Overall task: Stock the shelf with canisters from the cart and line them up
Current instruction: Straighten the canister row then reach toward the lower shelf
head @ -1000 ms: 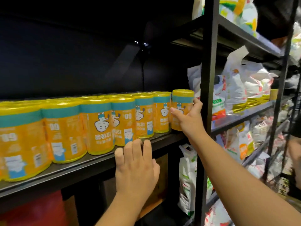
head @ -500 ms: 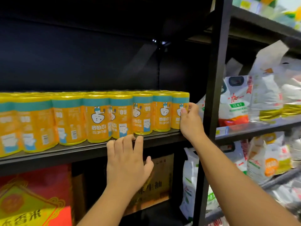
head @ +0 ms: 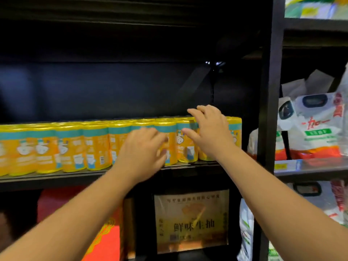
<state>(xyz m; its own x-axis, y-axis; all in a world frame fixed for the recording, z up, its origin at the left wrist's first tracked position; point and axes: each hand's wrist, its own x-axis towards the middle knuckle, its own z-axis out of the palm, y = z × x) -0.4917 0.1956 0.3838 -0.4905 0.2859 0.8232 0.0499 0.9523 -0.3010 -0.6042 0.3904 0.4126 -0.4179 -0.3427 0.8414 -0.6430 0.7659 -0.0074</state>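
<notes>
Right hand (head: 211,134): fingers (head: 195,112) spread wide and fairly straight, over the tops of the canisters (head: 75,147) at the row's right end, gripping none. Left hand (head: 141,155): fingers extended together before the canister fronts, blurred; contact cannot be told. The canisters stand upright in a tight row along the dark shelf (head: 56,176). Below it, a carton (head: 190,221) and a red box (head: 105,238); beyond the post (head: 267,110), bags (head: 316,129).
</notes>
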